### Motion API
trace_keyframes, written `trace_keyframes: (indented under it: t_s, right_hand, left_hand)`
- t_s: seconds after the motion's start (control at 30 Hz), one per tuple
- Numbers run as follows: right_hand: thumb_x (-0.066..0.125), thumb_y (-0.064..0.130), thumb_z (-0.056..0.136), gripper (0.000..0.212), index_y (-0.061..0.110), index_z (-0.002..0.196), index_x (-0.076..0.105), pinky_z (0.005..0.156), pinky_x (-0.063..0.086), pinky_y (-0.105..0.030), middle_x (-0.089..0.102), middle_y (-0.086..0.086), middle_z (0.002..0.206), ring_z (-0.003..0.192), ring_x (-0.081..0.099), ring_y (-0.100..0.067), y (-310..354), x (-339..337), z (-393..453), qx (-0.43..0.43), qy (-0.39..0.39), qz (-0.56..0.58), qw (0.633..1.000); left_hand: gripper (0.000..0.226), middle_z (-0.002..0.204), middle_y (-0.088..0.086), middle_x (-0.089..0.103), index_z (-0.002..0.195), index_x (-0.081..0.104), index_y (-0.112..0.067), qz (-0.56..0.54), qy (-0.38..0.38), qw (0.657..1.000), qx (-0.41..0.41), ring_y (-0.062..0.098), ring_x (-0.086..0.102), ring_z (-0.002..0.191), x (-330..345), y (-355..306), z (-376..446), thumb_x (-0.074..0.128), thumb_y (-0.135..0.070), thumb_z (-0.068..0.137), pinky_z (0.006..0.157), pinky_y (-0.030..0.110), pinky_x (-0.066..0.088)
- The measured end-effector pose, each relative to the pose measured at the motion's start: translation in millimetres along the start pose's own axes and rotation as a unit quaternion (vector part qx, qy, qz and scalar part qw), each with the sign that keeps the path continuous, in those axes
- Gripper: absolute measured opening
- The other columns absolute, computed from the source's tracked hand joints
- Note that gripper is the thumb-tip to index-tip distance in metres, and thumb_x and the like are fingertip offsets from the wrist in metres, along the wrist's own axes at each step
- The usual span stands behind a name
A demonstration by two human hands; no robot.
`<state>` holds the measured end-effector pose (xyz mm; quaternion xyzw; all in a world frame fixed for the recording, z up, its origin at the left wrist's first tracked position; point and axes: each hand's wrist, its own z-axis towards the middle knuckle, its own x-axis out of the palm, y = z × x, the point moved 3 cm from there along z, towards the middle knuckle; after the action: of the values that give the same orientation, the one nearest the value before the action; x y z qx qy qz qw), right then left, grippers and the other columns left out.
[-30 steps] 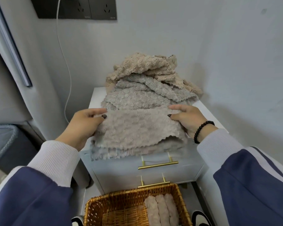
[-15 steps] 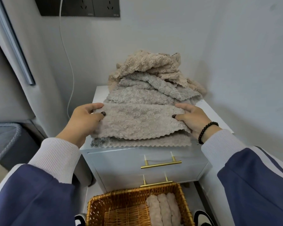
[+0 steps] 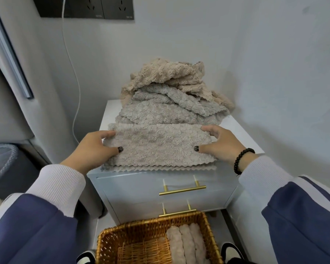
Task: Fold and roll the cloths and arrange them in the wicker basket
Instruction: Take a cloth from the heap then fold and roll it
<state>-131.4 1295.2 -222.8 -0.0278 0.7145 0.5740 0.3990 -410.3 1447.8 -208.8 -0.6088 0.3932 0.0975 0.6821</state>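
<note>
Wicker basket (image 3: 111, 244) holds three rolls (image 3: 187, 242); our left hand (image 3: 95, 149) and right hand (image 3: 220, 145) pinch a folded cloth (image 3: 158, 147), pile (image 3: 171, 96) waiting.

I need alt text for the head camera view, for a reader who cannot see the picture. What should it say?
Two hands, the left hand and right hand, hold the ends of a folded grey cloth on a white cabinet, thumbs on top. Behind it lies a pile of cloths; below, a wicker basket holds three rolled cloths.
</note>
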Motion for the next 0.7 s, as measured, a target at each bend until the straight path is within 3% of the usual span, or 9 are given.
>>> trace_keyframes:
  t_s: [0.17,0.27,0.4,0.5,0.7]
  right_hand:
    - [0.078,0.015,0.077,0.064,0.023,0.134,0.048,0.082,0.04,-0.024,0.042,-0.002,0.144,0.118,0.052,-0.02,0.1,-0.9,-3.9,0.013,-0.001,-0.014,1.0]
    - [0.078,0.015,0.077,0.065,0.022,0.134,0.048,0.083,0.04,-0.023,0.042,-0.002,0.144,0.116,0.053,-0.017,0.5,-2.2,-4.4,0.015,0.01,-0.015,1.0]
    - [0.078,0.015,0.077,0.067,0.017,0.136,0.047,0.094,0.036,-0.02,0.043,-0.001,0.145,0.133,0.041,-0.015,1.8,-2.4,-3.7,0.009,0.024,-0.023,0.999]
    - [0.078,0.015,0.076,0.068,0.015,0.137,0.047,0.101,0.035,-0.023,0.043,-0.001,0.145,0.135,0.038,-0.014,2.8,-2.4,-2.9,0.008,0.03,-0.029,0.999]
    - [0.078,0.015,0.077,0.07,0.017,0.138,0.045,0.098,0.039,-0.025,0.04,-0.001,0.147,0.132,0.042,-0.02,8.8,-3.2,-7.0,0.015,0.037,-0.058,0.998]
  left_hand:
    - [0.062,0.135,0.006,0.055,0.138,0.051,-0.013,0.021,0.019,1.0,-0.013,0.02,0.063,0.091,-2.7,-5.0,-1.6,0.075,-0.011,0.081,0.085,0.028,0.051]
    - [0.067,0.137,0.004,0.054,0.139,0.05,-0.012,0.034,0.027,0.999,-0.016,0.021,0.061,0.103,-5.0,-5.3,-2.3,0.078,-0.011,0.078,0.096,0.035,0.049]
    - [0.07,0.126,-0.001,0.055,0.139,0.049,-0.012,0.042,0.056,0.997,-0.023,0.018,0.065,0.09,-5.2,-2.2,-4.7,0.08,-0.011,0.076,0.084,0.033,0.053]
    - [0.072,0.138,0.003,0.052,0.14,0.049,-0.011,0.062,0.066,0.996,-0.015,0.025,0.064,0.103,-6.3,-0.1,-5.5,0.081,-0.015,0.075,0.094,0.038,0.052]
    - [0.074,0.137,0.005,0.054,0.141,0.048,-0.013,0.073,0.062,0.995,-0.007,0.028,0.062,0.108,-8.1,5.3,-5.8,0.081,-0.018,0.075,0.1,0.042,0.048]
